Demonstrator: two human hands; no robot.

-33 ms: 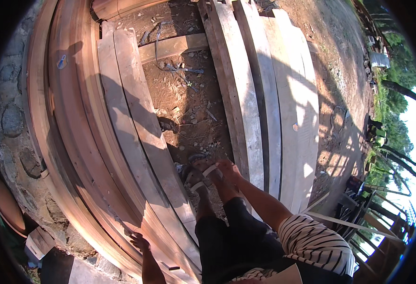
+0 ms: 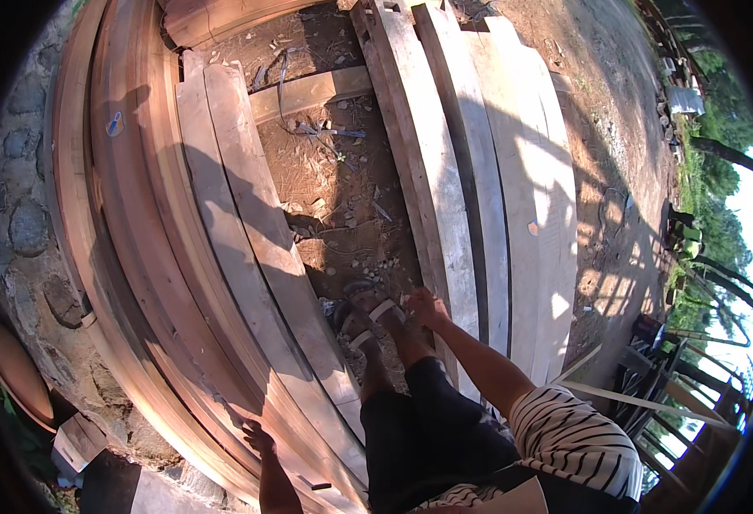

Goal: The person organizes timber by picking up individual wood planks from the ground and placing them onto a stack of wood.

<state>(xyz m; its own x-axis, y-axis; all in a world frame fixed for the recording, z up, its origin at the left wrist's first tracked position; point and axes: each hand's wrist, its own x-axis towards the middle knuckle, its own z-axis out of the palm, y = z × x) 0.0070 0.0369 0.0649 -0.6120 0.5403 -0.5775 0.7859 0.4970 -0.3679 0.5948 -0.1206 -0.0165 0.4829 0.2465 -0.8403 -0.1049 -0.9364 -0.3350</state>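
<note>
1. The left hand (image 2: pixel 259 439), fingers splayed and apparently grasping nothing, is low over the reddish-brown planks (image 2: pixel 149 257); contact is unclear.
2. The right hand (image 2: pixel 428 308) is loosely curled near the pale squared beam (image 2: pixel 445 206), arm reaching forward; whether it holds anything, I cannot tell.
3. The step looks like positioning beside the timber; gripping a plank would call for closing fingers around an edge.
4. Sandalled feet stand on bare earth (image 2: pixel 363 193) between the stacks; a stone wall (image 2: pixel 29 227) borders the left.
</note>
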